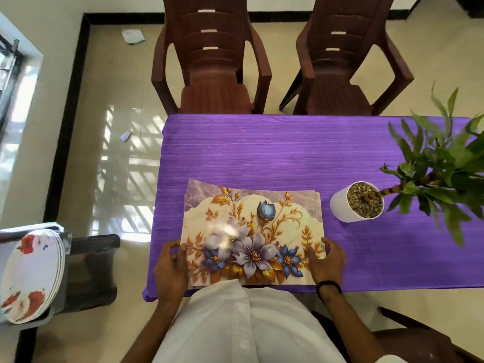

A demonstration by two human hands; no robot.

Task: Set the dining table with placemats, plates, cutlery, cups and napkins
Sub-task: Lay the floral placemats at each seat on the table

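Observation:
A stack of floral placemats (251, 226) lies at the near left end of the table, on the purple tablecloth (262, 153). The top mat's far edge curls upward. My left hand (170, 271) grips the stack's near left corner, thumb on top. On the near right corner rests my right hand (326, 260), fingers spread over the edge. A stack of white plates with red flowers (31, 273) sits on a dark stool at my left, off the table.
A white pot with a leafy plant (358, 201) stands on the table right of the mats. Two brown plastic chairs (212, 61) face the far edge. Another chair (419, 334) is at my near right. Paper scraps lie on the floor.

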